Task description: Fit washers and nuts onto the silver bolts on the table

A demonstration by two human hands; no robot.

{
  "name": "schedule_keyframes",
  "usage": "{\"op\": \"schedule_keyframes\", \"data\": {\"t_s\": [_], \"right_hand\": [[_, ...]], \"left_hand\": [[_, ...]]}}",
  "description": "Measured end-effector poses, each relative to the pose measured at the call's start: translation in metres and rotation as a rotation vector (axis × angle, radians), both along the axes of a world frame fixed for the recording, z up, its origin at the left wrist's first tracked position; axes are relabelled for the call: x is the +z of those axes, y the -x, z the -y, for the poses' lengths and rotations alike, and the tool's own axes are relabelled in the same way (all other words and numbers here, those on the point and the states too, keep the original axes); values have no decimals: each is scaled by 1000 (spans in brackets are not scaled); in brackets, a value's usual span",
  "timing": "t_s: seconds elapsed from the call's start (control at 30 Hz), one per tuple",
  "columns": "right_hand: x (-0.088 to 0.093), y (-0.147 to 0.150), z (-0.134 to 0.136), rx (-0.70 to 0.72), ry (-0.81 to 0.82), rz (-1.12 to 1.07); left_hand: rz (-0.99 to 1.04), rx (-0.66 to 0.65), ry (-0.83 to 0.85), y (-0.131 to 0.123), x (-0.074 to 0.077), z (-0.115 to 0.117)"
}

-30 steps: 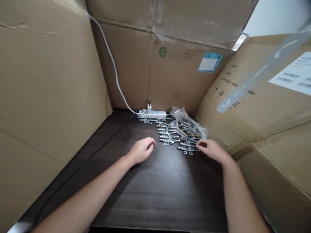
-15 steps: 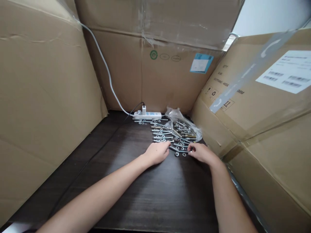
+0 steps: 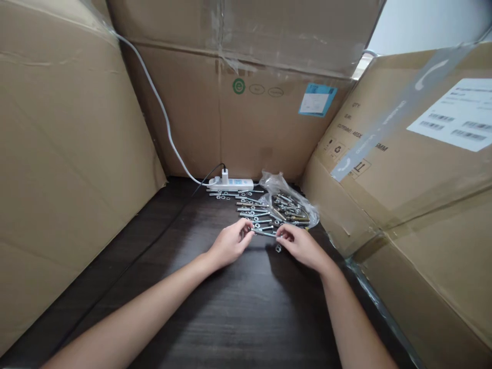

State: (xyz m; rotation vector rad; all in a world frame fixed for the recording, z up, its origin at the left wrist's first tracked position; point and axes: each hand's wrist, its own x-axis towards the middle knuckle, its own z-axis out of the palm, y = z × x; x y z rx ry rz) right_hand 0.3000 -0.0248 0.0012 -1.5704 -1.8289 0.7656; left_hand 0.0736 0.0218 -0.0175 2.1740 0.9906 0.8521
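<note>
Between my two hands a silver bolt is held level, just above the dark tabletop. My left hand pinches its left end, while my right hand grips the other end between thumb and fingertips. Below the right fingertips a nut lies on the table. Behind my hands, several bolts lie in rows with nuts and washers among them. More bolts are heaped on a clear plastic bag at the back right. Whether a washer or nut sits at the right fingertips is too small to tell.
A white power strip with a plugged-in charger stands behind the bolts. A black cable runs across the table on the left. Cardboard walls enclose the left, back and right.
Both hands have moved left. The bolt is now held up between them, and the nut beneath the right hand lies uncovered. The view has shifted slightly.
</note>
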Motion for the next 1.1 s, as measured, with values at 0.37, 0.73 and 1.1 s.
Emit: {"op": "schedule_keyframes", "data": {"t_s": [0.37, 0.73, 1.1], "right_hand": [[-26, 116, 12, -16, 180, -692], [-34, 116, 17, 61, 135, -688], [14, 65, 22, 153, 88, 45]], "left_hand": [[335, -96, 275, 45, 1, 16], [-42, -212, 82, 43, -2, 15], [-152, -191, 111, 46, -2, 9]]}}
